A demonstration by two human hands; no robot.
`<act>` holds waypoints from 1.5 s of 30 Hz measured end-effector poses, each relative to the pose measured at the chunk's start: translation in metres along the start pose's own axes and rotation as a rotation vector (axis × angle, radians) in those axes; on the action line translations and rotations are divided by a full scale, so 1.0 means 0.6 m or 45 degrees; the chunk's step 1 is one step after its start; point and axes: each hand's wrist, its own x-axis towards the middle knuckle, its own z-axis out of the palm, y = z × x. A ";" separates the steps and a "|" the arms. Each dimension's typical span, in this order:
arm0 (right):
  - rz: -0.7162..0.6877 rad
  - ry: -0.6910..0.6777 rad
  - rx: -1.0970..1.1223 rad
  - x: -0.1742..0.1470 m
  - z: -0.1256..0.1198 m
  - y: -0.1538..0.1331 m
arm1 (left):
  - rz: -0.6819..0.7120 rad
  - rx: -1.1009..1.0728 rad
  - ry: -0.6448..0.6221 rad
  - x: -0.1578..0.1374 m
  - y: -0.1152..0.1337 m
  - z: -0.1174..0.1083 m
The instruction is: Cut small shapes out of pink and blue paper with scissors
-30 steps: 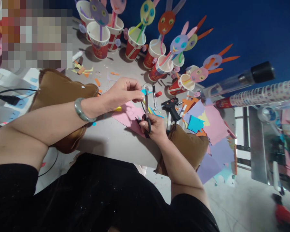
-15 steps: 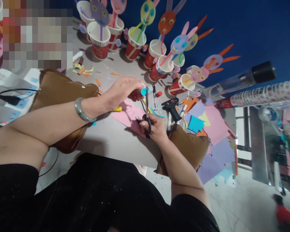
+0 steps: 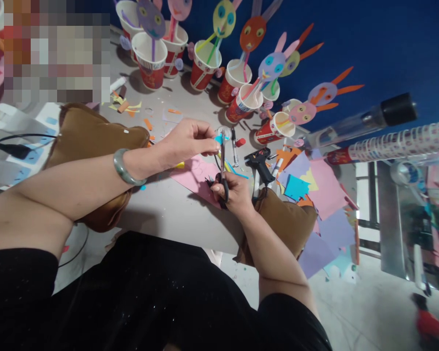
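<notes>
Cutting step in hand: right hand gripping black-handled scissors, blades nearly shut on small blue paper piece pinched by left hand above grey worktop. Next needing slight paper turning. Counting about nine red paper cups, one black glue gun.

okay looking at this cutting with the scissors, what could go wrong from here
The left hand pinches a tiny blue paper piece right at the blades of the scissors held by the right hand, so a fingertip could get nicked. The piece could also slip and be miscut.
</notes>
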 end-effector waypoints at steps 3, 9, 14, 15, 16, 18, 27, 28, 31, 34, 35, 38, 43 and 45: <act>0.010 -0.007 0.001 0.000 0.000 -0.001 | 0.021 -0.026 -0.013 0.000 -0.001 0.001; -0.014 0.000 -0.053 0.000 -0.002 0.001 | 0.028 -0.034 -0.021 0.002 -0.002 -0.001; -0.010 -0.001 0.001 0.000 -0.001 0.002 | 0.020 -0.025 -0.024 0.003 -0.001 -0.002; -0.007 0.002 0.001 0.000 -0.001 0.002 | 0.026 -0.024 -0.028 0.003 -0.001 -0.002; -0.003 0.003 -0.003 0.000 -0.001 0.002 | 0.032 -0.022 -0.029 0.003 -0.001 -0.002; -0.002 0.006 -0.019 0.000 -0.001 0.001 | 0.037 -0.014 -0.027 0.002 -0.001 -0.003; -0.014 0.002 -0.043 -0.002 -0.001 -0.002 | -0.006 0.007 0.002 -0.001 0.009 0.000; -0.014 0.004 -0.044 -0.002 -0.002 -0.002 | -0.008 0.006 0.002 -0.001 0.010 0.000; -0.014 0.006 -0.040 -0.002 -0.002 -0.001 | 0.002 0.010 0.005 -0.002 0.011 0.000; -0.010 0.007 -0.044 -0.002 -0.002 -0.002 | 0.023 0.026 0.003 -0.002 0.009 -0.002; -0.011 0.010 -0.042 -0.002 -0.002 -0.003 | 0.028 0.031 0.007 -0.002 0.008 -0.002; -0.011 0.010 -0.031 -0.002 -0.002 -0.005 | 0.030 0.047 0.030 -0.002 0.006 -0.003; -0.015 0.013 -0.075 -0.001 -0.003 -0.005 | 0.039 0.024 0.031 0.000 0.004 -0.003; -0.019 0.012 -0.084 -0.001 -0.003 -0.004 | 0.057 0.009 0.020 0.001 0.001 -0.003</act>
